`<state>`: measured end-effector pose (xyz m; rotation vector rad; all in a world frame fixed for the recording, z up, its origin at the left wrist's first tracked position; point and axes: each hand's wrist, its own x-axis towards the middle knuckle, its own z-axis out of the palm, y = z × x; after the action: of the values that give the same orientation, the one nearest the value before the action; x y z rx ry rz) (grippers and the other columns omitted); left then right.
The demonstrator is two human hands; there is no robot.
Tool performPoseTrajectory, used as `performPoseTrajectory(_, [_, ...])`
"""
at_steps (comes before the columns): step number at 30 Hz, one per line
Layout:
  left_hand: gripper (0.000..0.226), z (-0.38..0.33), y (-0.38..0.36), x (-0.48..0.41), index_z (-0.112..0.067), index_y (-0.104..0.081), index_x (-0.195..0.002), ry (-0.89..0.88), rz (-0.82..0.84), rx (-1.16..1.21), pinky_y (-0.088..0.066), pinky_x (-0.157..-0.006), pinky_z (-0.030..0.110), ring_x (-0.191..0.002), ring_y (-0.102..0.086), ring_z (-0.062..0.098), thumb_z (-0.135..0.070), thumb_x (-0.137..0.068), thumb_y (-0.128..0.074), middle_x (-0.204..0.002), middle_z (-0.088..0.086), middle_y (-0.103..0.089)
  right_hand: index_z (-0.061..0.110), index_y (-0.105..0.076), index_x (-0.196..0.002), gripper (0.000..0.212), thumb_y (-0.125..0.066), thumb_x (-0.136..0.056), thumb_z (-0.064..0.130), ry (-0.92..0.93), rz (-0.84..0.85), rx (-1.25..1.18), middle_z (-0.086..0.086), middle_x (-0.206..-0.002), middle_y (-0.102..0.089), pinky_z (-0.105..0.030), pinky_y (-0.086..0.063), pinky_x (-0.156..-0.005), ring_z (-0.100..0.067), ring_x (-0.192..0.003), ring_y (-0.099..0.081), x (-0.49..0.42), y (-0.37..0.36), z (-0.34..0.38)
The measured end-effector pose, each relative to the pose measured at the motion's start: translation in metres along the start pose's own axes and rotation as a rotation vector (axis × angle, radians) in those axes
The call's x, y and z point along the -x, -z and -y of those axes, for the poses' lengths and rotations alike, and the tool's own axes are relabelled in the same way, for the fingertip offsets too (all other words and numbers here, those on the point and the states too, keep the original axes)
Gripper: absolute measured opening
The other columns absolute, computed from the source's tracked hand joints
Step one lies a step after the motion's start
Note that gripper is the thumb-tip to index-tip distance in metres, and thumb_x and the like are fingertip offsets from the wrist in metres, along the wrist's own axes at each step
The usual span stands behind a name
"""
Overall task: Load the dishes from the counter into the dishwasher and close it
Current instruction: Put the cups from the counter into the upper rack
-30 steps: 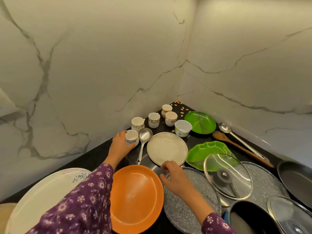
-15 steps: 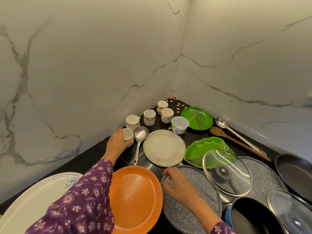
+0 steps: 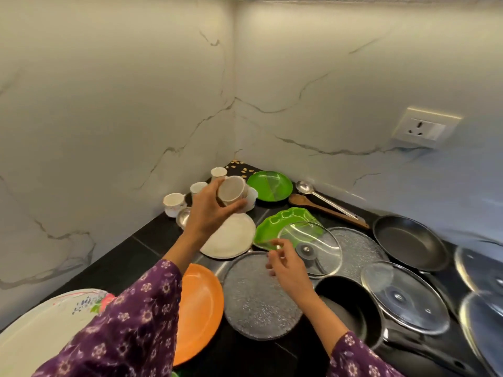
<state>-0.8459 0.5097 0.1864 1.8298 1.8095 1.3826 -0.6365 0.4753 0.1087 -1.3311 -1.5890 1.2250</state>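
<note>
Here, at the near left corner of the bench (image 3: 130,257) lies a large white platter (image 3: 40,330) with a flower print. Just beside it is an orange plate (image 3: 200,308), partly under the purple sleeve (image 3: 122,330). Further in, toward the far corner, three cups (image 3: 172,204) stand upright near the left wall.

The left hand (image 3: 209,210) is raised above this area, and its fingers and thumb are wrapped around the cup (image 3: 231,190), which is in the air over the far rim of the white plate (image 3: 231,238). The cup lies on its side, with its axis pointing roughly toward the camera, so the mouth is visible; I see nothing inside it.

The right hand (image 3: 288,268) hovers over the grey speckled plate (image 3: 255,297), fingers loosely apart and holding nothing, close to the near edge of the green leaf dish (image 3: 283,221). A glass lid (image 3: 313,246) lies partly over that dish.

Toward the right edge are a black pot (image 3: 351,306), whose inside is too dark to judge, a second glass lid (image 3: 402,297), and a frying pan (image 3: 408,242) that looks bare inside.

The dishwasher is not in view, so I cannot tell which way the cup must travel. I judge that the left hand is nearer to the cups on the bench, and the right hand nearer to the plates and lids.
</note>
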Motion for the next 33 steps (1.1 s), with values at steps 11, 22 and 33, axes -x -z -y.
performPoseTrajectory(11, [0.073,-0.186,-0.152,0.063,-0.01,-0.057,-0.126,-0.361,0.377,0.172,-0.044,-0.079,0.007,-0.093,-0.057,-0.001,-0.036,-0.064,-0.086,-0.112,-0.001,-0.066,0.02,-0.05,-0.115,0.06,-0.028,-0.088,0.069,-0.283,-0.142,-1.008,-0.025,-0.11,-0.062,-0.034,-0.057,-0.072,-0.03,-0.088,-0.065,0.084,0.193,0.001])
performPoseTrajectory(22, [0.085,-0.35,-0.301,0.23,-0.026,-0.044,-0.136,-0.532,0.854,0.411,-0.048,-0.093,0.025,-0.11,-0.057,0.006,-0.054,-0.061,-0.074,-0.121,-0.015,-0.058,0.008,-0.057,-0.124,0.06,-0.045,-0.088,0.054,-0.243,-0.493,-1.026,-0.012,-0.091,-0.063,-0.026,-0.049,-0.064,-0.015,-0.072,-0.056,0.28,0.363,-0.089])
performPoseTrajectory(33, [0.094,-0.426,-0.411,0.426,-0.022,-0.022,-0.148,-0.55,1.27,0.332,-0.021,-0.11,0.021,-0.138,-0.026,0.01,-0.052,-0.075,-0.071,-0.152,-0.003,-0.028,0.013,-0.064,-0.097,0.038,-0.054,-0.081,0.046,-0.409,-1.129,-0.919,-0.004,-0.07,-0.062,-0.025,-0.046,-0.054,-0.014,-0.06,-0.055,0.495,0.448,-0.191])
